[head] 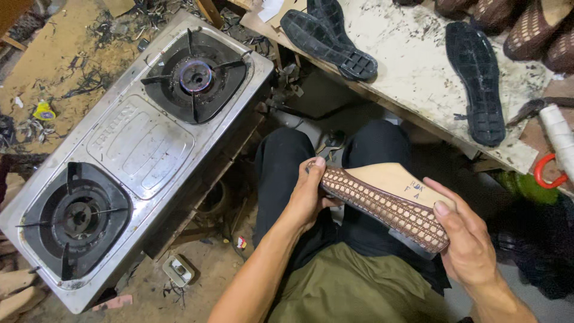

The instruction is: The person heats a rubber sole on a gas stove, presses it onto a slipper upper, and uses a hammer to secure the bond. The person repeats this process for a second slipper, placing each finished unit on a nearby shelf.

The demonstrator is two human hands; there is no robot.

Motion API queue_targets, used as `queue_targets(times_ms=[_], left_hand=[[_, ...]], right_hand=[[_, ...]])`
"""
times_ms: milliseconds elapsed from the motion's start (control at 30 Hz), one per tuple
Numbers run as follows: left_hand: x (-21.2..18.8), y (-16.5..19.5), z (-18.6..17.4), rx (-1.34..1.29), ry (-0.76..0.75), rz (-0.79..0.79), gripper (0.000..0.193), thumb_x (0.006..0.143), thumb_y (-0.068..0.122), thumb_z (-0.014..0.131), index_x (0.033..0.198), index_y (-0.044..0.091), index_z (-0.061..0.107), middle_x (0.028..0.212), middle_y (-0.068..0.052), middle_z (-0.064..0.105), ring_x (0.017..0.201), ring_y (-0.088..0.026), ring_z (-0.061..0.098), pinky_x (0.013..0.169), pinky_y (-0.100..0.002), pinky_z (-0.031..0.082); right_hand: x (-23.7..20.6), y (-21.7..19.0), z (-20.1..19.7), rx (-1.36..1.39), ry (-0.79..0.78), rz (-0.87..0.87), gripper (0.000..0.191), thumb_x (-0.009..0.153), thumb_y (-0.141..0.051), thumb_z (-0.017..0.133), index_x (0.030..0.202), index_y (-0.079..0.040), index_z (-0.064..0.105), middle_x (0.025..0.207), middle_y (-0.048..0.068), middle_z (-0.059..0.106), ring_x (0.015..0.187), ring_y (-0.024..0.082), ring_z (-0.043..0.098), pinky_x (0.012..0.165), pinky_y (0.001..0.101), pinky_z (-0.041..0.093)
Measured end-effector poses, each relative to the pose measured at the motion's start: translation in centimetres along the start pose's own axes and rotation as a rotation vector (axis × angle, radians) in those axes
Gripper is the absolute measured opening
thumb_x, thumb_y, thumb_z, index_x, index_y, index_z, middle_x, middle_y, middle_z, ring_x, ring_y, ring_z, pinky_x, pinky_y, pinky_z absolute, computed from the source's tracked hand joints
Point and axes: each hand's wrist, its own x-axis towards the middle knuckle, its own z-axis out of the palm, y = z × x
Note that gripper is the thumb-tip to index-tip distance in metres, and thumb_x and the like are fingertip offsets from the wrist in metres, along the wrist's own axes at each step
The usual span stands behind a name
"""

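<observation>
I hold a brown woven shoe upper [388, 203] on its last, sole side up, showing a tan insole, over my lap. My left hand [308, 194] grips the toe end, thumb on top. My right hand [469, 242] cups the heel end, thumb pressed on the insole edge. Both hands are shut on the shoe above my dark trousers.
A two-burner steel gas stove [140, 146] stands at left; its far burner [196, 76] shows a small flame. A stained workbench [412, 66] ahead carries black rubber soles [475, 81], and more woven shoes [526, 30] at top right. Scraps litter the floor.
</observation>
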Motion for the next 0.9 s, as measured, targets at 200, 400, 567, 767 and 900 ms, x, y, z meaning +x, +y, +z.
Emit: queue_targets(times_ms=[200,400,567,767,900], left_hand=[[-1.2,-0.2,0.3,0.026,0.022,0.044,0.059,0.098,0.049,0.048,0.142,0.012,0.033,0.118,-0.013,0.06,0.1,-0.022,0.067,0.077,-0.045,0.063],[-3.3,0.6,1.5,0.006,0.023,0.127,0.063,0.097,0.048,0.051,0.146,0.014,0.032,0.12,-0.01,0.056,0.103,-0.022,0.064,0.08,-0.048,0.061],[-3.6,0.7,1.9,0.008,0.029,0.105,0.06,0.097,0.048,0.049,0.144,0.013,0.034,0.118,-0.011,0.06,0.099,-0.023,0.066,0.077,-0.045,0.06],[-2.7,-0.1,-0.9,0.045,-0.008,0.076,0.051,0.098,0.047,0.053,0.13,0.009,0.044,0.115,-0.011,0.059,0.097,-0.022,0.064,0.082,-0.046,0.058],[-4.0,2.3,-4.0,0.444,-0.581,0.074,0.051,0.111,0.041,0.067,0.119,-0.009,0.061,0.118,-0.021,0.067,0.113,-0.024,0.063,0.104,-0.041,0.047]], right_hand=[[-1.0,-0.2,0.0,-0.014,0.041,0.004,0.055,0.101,-0.021,0.05,0.149,0.005,0.048,0.129,0.019,0.066,0.112,0.021,0.064,0.098,0.0359,0.05],[-2.1,-0.5,-0.3,-0.118,0.056,-0.161,0.052,0.101,-0.022,0.052,0.147,0.004,0.051,0.13,0.017,0.066,0.115,0.019,0.063,0.101,0.032,0.047],[-1.8,-1.5,-0.9,-0.379,0.067,-0.197,0.048,0.102,-0.022,0.051,0.144,0.002,0.056,0.126,0.015,0.07,0.112,0.016,0.063,0.1,0.0291,0.047],[0.3,-3.5,-1.3,-0.119,-0.045,-0.091,0.052,0.093,-0.017,0.059,0.142,0.0,0.055,0.122,0.011,0.069,0.108,0.015,0.063,0.095,0.031,0.05],[1.5,-6.4,-1.0,-0.249,-0.175,-0.053,0.05,0.092,-0.019,0.061,0.138,0.0,0.063,0.112,0.011,0.075,0.1,0.016,0.068,0.09,0.0316,0.054]])
